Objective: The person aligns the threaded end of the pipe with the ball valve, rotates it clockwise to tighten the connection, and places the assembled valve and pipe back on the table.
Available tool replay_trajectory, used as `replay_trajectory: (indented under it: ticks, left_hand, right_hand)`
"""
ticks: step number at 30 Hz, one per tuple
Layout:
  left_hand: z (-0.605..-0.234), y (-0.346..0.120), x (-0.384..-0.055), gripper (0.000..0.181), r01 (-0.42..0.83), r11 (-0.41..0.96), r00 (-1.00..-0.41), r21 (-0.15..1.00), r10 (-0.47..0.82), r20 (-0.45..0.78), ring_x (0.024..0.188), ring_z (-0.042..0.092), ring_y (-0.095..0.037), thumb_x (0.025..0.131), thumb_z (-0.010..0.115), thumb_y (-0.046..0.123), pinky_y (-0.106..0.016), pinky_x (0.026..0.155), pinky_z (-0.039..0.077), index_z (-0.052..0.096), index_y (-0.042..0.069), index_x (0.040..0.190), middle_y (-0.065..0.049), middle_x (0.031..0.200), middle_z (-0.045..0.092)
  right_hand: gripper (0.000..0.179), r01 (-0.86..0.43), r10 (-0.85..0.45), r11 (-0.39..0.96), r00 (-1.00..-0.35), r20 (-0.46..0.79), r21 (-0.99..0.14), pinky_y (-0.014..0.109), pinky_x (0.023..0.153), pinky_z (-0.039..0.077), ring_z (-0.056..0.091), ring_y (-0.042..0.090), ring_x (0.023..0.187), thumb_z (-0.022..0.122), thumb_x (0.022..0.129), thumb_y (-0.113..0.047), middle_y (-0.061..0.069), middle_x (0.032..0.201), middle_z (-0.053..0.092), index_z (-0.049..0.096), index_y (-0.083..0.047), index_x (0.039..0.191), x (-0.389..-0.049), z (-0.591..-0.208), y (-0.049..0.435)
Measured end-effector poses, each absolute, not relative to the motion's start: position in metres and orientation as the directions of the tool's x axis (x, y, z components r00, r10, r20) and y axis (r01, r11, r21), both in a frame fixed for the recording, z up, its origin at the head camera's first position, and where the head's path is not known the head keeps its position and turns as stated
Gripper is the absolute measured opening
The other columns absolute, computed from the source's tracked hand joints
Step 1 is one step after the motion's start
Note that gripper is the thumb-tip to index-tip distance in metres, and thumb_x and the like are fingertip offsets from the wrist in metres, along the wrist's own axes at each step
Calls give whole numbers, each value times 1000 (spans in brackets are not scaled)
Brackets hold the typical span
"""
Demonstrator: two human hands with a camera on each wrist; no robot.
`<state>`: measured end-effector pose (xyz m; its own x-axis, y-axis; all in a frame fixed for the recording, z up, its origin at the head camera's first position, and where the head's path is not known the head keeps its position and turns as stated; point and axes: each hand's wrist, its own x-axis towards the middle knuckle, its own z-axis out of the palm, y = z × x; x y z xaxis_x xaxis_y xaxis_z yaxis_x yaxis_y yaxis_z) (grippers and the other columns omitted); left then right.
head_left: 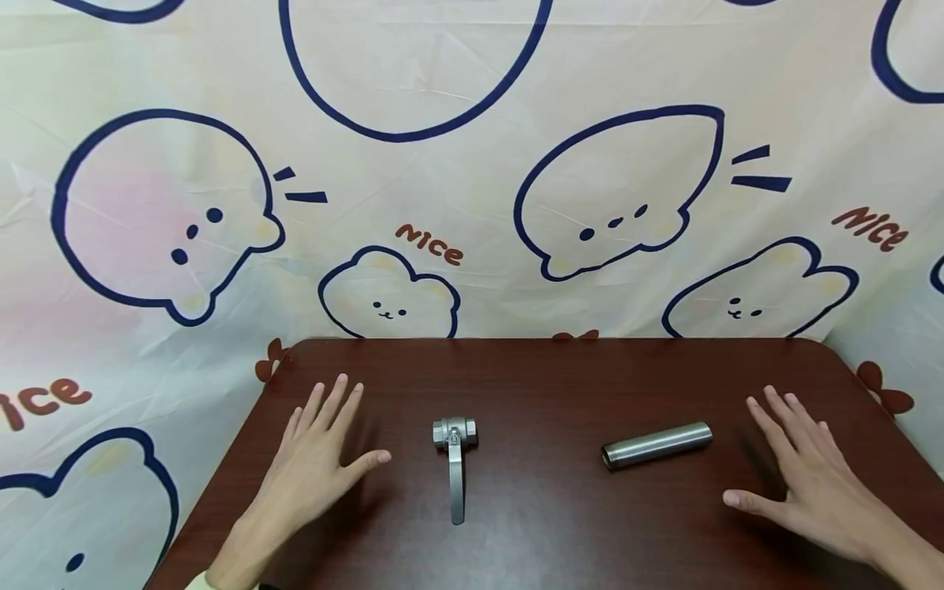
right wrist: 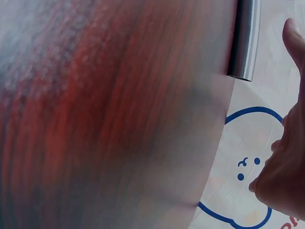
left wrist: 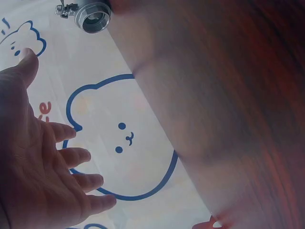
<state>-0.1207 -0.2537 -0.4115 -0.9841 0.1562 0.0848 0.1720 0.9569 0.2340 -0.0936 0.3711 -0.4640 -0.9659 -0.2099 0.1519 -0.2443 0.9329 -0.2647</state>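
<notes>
A metal ball valve (head_left: pixel 455 433) lies on the dark table, its long lever handle (head_left: pixel 456 487) pointing toward the near edge. To its right is a short steel pipe (head_left: pixel 656 445), lying slightly slanted. My left hand (head_left: pixel 310 463) is spread, thumb out toward the valve and apart from it. On the other side my right hand (head_left: pixel 814 492) is spread too, its thumb toward the pipe with a gap between. Both hands hold nothing. The valve's threaded opening (left wrist: pixel 94 20) shows at the top of the left wrist view, and the pipe's end (right wrist: pixel 240 71) in the right wrist view.
The brown wooden table (head_left: pixel 538 385) has rounded far corners. Behind it and along its sides hangs a pale cloth (head_left: pixel 472 188) printed with blue-outlined cartoon figures and red lettering.
</notes>
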Motion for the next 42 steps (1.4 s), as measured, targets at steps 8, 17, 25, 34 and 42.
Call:
replay_trajectory:
  ticks: [8, 17, 25, 34, 42]
  left_hand:
    - [-412, -251, -127, 108, 173, 951, -985, 256, 161, 68, 163, 17, -51, 91, 73, 69, -75, 123, 25, 28, 13, 171, -21, 178, 23]
    - [-410, -247, -132, 105, 186, 934, -982, 306, 178, 56, 163, 18, -50, 92, 78, 61, -76, 118, 33, 26, 16, 172, -19, 178, 23]
    - [-409, -240, -134, 100, 234, 896, -972, 377, 226, 66, 162, 24, -47, 92, 82, 50, -73, 116, 39, 30, 16, 171, -16, 178, 26]
    - [-418, -232, -139, 97, 300, 842, -953, 448, 283, 105, 154, 44, -44, 89, 88, 39, -66, 115, 46, 37, 15, 168, -16, 173, 38]
    - [-424, -226, -143, 92, 344, 784, -935, 516, 336, 114, 151, 50, -41, 88, 89, 31, -62, 114, 48, 42, 14, 165, -17, 168, 46]
  right_hand:
    - [133, -285, -247, 900, -957, 152, -331, 58, 127, -25, -16, 42, 166, 89, 82, -54, 21, 181, -5, 2, -15, 174, -97, -465, 370]
    - [131, -312, -273, 871, -950, 154, -379, 58, 129, -21, -12, 40, 167, 90, 82, -52, 18, 181, -1, 4, -18, 174, -102, -460, 368]
    - [127, -314, -287, 856, -949, 128, -410, 69, 129, -11, -8, 40, 168, 88, 84, -55, 17, 181, 3, 6, -22, 175, -106, -456, 364]
    - [125, -344, -310, 852, -939, 148, -395, 59, 131, -15, -5, 39, 168, 90, 83, -51, 22, 180, 10, 11, -18, 174, -112, -460, 364]
    - [123, -321, -310, 826, -945, 102, -464, 87, 117, 11, 0, 41, 168, 91, 81, -54, 16, 181, 11, 15, -26, 174, -111, -460, 359]
